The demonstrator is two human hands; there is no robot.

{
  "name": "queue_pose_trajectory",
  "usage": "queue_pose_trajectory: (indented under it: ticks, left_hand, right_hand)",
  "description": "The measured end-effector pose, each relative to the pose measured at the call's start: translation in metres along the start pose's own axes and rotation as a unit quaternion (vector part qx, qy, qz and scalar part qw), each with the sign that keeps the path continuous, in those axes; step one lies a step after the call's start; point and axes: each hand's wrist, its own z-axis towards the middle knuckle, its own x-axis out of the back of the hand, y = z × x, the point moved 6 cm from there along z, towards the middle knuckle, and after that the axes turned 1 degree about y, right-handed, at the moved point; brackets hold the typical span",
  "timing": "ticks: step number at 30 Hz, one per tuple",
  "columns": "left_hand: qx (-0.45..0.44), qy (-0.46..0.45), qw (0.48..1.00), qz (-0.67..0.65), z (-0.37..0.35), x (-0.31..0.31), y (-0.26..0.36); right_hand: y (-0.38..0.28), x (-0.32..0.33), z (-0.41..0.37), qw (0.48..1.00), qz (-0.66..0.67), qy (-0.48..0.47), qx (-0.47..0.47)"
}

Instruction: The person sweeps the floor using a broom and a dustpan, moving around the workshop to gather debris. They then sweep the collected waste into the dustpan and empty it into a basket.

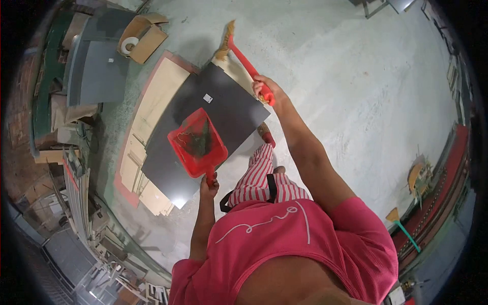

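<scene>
My left hand is closed round the short handle of a red dustpan. Grey dust and debris lie in the pan, which overlaps a dark grey panel in this view. Stretched out ahead, my right hand grips the red handle of a hand brush. Its tan bristles point away to the far left, close to the panel's far corner. A small white label sits on the panel.
Pale boards lie under the dark panel. An open cardboard box with a white roll stands at the far left, beside grey panels. Stacked scrap lines the left side. At right, a green-handled broom leans near a red rail.
</scene>
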Motion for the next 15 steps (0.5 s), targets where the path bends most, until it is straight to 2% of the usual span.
queue_pose_trajectory:
  ticks: [1, 2, 4, 6, 7, 8, 10, 11, 12, 13, 14, 15]
  left_hand:
    - [-0.004, -0.006, 1.0, -0.007, 0.001, -0.007, 0.007]
    - [-0.009, -0.013, 1.0, -0.015, 0.002, -0.013, 0.012]
    - [-0.007, -0.018, 1.0, -0.012, 0.01, -0.019, 0.021]
    - [-0.005, -0.028, 1.0, -0.014, 0.022, -0.024, 0.027]
    - [0.01, -0.026, 0.999, -0.021, 0.03, -0.027, 0.03]
    - [0.024, -0.024, 0.999, -0.029, 0.038, -0.033, 0.03]
    - [0.0, -0.027, 0.999, -0.022, 0.044, -0.057, 0.037]
    - [0.012, -0.045, 0.999, -0.019, 0.054, -0.063, 0.039]
    - [0.025, -0.063, 0.998, -0.016, 0.062, -0.071, 0.04]
    - [0.027, -0.066, 0.997, -0.017, 0.065, -0.081, 0.041]
    - [0.022, -0.075, 0.997, -0.006, 0.064, -0.093, 0.042]
    - [0.018, -0.083, 0.996, 0.004, 0.065, -0.104, 0.043]
  right_hand:
    - [-0.002, 0.004, 0.011, 0.996, 0.063, 0.047, -0.045]
    - [-0.007, 0.01, 0.01, 0.996, 0.066, 0.051, -0.042]
    - [-0.034, 0.037, -0.005, 0.999, 0.002, -0.028, 0.041]
    - [-0.041, 0.065, -0.055, 0.998, 0.049, -0.036, 0.032]
    - [-0.043, 0.083, -0.089, 0.998, 0.006, 0.001, 0.069]
    - [-0.043, 0.098, -0.127, 0.992, -0.1, 0.011, 0.081]
    - [-0.044, 0.153, -0.195, 0.988, 0.01, 0.116, 0.105]
    - [-0.037, 0.155, -0.235, 0.994, -0.014, 0.069, 0.089]
    - [-0.032, 0.163, -0.269, 0.993, 0.038, 0.078, 0.084]
    - [-0.031, 0.185, -0.296, 0.978, 0.1, 0.14, 0.116]
    - [-0.031, 0.2, -0.32, 0.968, 0.09, 0.187, 0.14]
    - [-0.026, 0.214, -0.338, 0.975, 0.067, 0.202, 0.06]
